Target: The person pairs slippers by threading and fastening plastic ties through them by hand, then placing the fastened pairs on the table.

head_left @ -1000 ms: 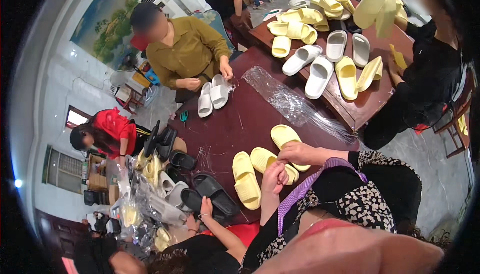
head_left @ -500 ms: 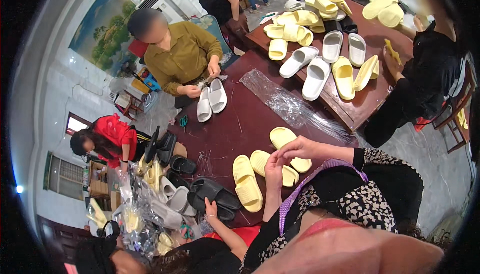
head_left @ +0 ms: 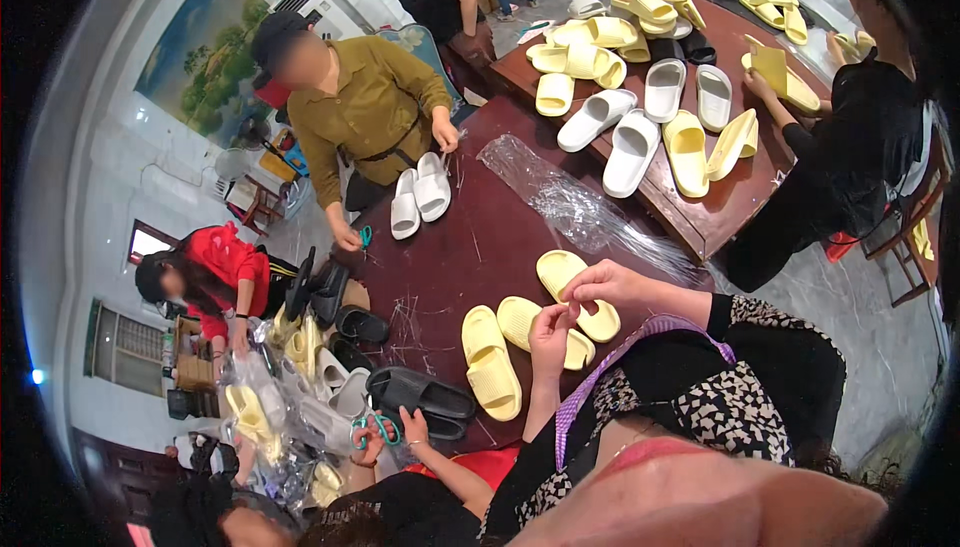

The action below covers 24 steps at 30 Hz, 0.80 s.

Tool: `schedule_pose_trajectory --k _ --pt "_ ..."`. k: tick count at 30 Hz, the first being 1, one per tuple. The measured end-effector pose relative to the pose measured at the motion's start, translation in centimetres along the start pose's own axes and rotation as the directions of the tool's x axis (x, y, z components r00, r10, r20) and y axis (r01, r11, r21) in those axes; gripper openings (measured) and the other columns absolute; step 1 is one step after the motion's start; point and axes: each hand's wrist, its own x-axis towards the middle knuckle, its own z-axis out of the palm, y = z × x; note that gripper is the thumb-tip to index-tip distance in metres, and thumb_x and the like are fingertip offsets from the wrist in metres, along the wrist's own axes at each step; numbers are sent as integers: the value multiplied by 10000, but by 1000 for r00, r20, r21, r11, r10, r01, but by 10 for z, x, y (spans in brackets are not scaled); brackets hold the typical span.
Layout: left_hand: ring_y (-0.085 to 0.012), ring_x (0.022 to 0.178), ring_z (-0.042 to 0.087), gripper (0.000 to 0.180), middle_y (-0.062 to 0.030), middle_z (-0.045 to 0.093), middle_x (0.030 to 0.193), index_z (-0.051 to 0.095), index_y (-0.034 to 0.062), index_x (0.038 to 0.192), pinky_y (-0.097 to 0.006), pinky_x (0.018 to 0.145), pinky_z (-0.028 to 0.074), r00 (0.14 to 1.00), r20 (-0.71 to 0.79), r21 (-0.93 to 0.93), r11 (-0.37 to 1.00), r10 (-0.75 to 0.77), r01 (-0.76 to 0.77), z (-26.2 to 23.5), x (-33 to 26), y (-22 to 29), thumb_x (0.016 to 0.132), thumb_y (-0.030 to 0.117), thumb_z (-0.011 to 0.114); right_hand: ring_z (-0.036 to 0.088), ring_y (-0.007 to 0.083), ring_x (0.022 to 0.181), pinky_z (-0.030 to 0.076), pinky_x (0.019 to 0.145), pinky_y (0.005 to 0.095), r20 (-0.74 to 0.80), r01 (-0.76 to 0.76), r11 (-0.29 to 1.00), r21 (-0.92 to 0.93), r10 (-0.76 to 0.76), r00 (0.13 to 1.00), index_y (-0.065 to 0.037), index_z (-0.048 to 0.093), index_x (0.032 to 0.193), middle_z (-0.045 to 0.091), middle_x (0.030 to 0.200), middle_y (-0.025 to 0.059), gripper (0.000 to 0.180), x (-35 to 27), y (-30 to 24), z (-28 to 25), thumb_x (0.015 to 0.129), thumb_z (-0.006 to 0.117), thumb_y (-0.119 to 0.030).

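At the left, a co-worker's hand is seen just beside dark slippers, and loose clear strands are scattered on the dark red surface. Next, a yellow slipper is laid flat on that surface, well apart from the person's fingers; it is best left undisturbed. A second yellow slipper, angled beside it, is partly covered by the person's left hand, so the wrist should be raised enough for neither strap nor edge to be nudged. The left hand's fingers are curled, with the tips brought up close to those of the right hand. Whether anything thin is gripped between them cannot be told. Fine fingertip work is suggested by this pose, and a light, steady pinch would serve it better than a full-fist grip. Below the right hand, a third yellow slipper is partly hidden; the fingers would be better seen if worked over bare surface. Farther right, the patterned sleeve should be held clear of the slippers, and the crumpled clear plastic beyond should be avoided.
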Motion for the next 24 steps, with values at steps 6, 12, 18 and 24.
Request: schedule_pose_trajectory --k 6,12,18,24 --pt "-319 764 579 69 -165 581 810 579 -2 830 -370 680 468 960 201 662 696 193 -279 3 0 -7 831 62 554 506 59 488 412 454 217 -295 -178 975 -129 134 946 -40 687 917 602 588 21 235 14 58 -32 880 530 -211" --pt "-350 765 582 127 -179 597 796 595 1 802 -419 669 465 973 230 644 744 33 -178 -11 -14 -49 802 126 571 443 85 397 323 366 224 -358 -539 842 12 507 784 9 658 821 552 543 40 210 -9 119 -39 842 544 -166" --pt "-348 756 594 117 -174 610 778 604 21 794 -414 673 478 960 237 658 751 -148 -47 -18 -44 -83 796 136 578 413 116 352 283 327 263 -297 -742 669 36 716 632 32 642 740 556 539 62 204 -17 152 -30 798 586 -155" --pt "-371 717 606 178 -201 617 751 582 22 848 -440 632 479 961 123 786 615 -248 58 -27 -53 -76 841 199 561 430 142 346 334 335 302 -309 -717 693 -79 667 678 43 659 743 544 513 69 213 31 169 -34 765 600 -160"
